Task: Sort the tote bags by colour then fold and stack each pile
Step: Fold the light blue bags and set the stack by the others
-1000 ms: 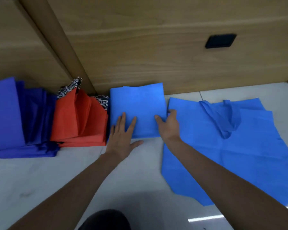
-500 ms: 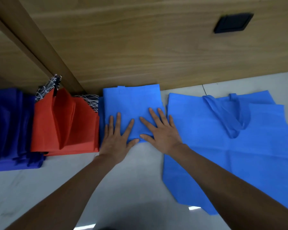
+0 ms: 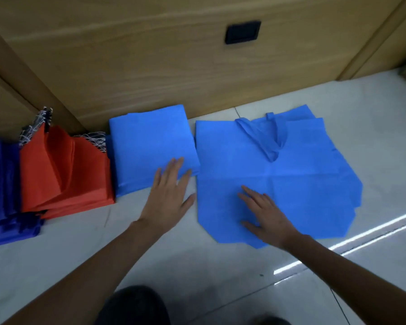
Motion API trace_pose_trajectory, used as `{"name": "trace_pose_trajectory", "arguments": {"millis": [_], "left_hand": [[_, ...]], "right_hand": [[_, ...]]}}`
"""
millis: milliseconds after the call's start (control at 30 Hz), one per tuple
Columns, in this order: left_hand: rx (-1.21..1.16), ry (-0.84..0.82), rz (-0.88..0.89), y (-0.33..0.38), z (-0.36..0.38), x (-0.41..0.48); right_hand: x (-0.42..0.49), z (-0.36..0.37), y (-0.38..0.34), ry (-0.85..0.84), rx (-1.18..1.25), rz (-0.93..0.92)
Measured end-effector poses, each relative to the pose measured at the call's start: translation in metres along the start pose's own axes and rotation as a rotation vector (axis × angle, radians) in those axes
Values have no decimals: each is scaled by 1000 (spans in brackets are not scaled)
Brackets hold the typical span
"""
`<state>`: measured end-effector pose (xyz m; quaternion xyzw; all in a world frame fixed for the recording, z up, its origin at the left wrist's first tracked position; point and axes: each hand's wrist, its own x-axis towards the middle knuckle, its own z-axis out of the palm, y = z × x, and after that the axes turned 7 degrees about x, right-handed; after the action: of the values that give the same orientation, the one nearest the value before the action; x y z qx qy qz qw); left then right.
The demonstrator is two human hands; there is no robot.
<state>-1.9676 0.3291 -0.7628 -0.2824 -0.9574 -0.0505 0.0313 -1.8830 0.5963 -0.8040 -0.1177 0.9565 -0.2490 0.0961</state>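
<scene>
Several unfolded blue bags (image 3: pixel 302 184) lie flat, handles (image 3: pixel 267 139) toward cabinet (image 3: pixel 150 66).

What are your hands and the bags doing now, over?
Left hand open, touching folded stack. Right hand open, on unfolded bag. Nothing in the way.

Navy pile (image 3: pixel 0 184) cropped left; count unclear.

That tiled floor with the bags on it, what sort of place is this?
Probably an indoor room, perhaps a home: glossy pale floor tiles, a wooden cabinet front, and a black inset handle on it.
</scene>
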Motion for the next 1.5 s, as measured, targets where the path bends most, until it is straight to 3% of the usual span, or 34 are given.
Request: {"name": "trace_pose_trajectory", "arguments": {"millis": [100, 200, 233, 333, 433, 600, 700, 833, 1000, 1133, 1267, 1400, 1500], "left_hand": [[-106, -227, 311, 40, 15, -15], [-198, -532, 272, 71, 38, -31], [-172, -563, 240, 77, 46, -34], [-219, -425, 178, 81, 64, -42], [-306, -248, 219, 71, 70, -43], [-433, -227, 216, 64, 55, -37], [-567, -80, 43, 57, 50, -30], [-634, 11, -209, 60, 32, -19], [-812, -39, -296, 55, 19, -4], [-893, -52, -394, 56, 21, 3], [-957, -64, -411, 60, 19, 7], [-1039, -110, -444, 61, 20, 6], [-1000, -56, -476, 60, 21, 7]], "right_hand": [[-40, -4, 25, -152, -108, 104], [-63, -1, 26, -118, -196, 84], [-66, 1, 25, -55, -234, 52], [-72, 11, 16, 109, -296, -36], [-78, 10, 11, 165, -254, -51], [-90, -6, -7, 380, -224, 58], [-100, -18, -11, 436, -171, 79], [-119, -41, 9, 325, 23, 256], [-173, -63, 56, 423, 240, 519], [-179, -73, 71, 560, 656, 745], [-168, -83, 68, 759, 760, 738], [-160, -109, 62, 821, 822, 661], [-159, -115, 62, 865, 1019, 631]]}}
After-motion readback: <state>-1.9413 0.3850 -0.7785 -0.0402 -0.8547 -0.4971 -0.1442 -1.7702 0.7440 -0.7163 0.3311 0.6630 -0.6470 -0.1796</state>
